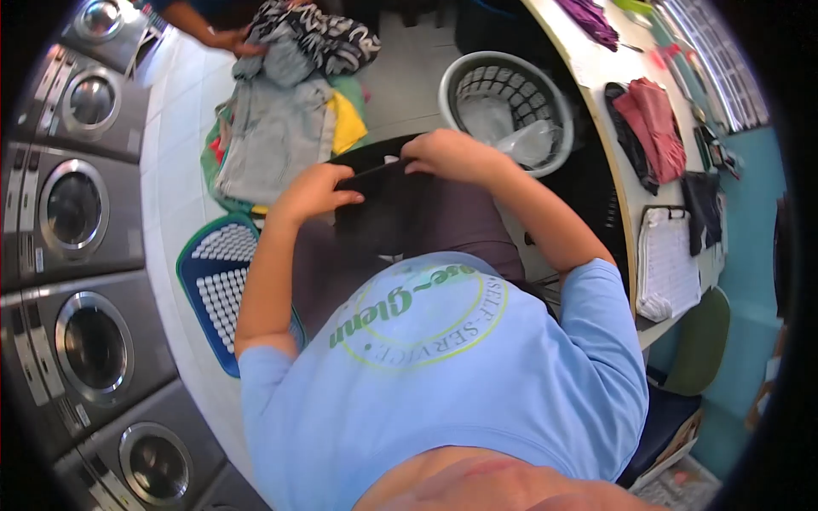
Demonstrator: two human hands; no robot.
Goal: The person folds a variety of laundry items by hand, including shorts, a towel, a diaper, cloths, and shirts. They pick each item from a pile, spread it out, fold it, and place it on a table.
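A black garment (375, 209) lies stretched over my lap, its upper edge raised between my two hands. My left hand (317, 192) pinches that edge at the left side, fingers curled over the cloth. On the right, my right hand (452, 157) grips the same edge near a small white tag (390, 159). The rest of the garment hangs down over my dark trousers, so its full shape is hidden. Just beyond my left hand is a heap of laundry with a grey garment (277, 128) on top and a yellow cloth (346, 122) at its side.
Another person's hand (234, 41) touches the patterned black-and-white cloth (328, 38) and grey cloth. A round laundry basket (562, 140) holds clear plastic. A blue basket (209, 281) stands left. Front-loading machines (89, 345) line the left; a table (626, 183) on the right carries folded clothes (652, 128).
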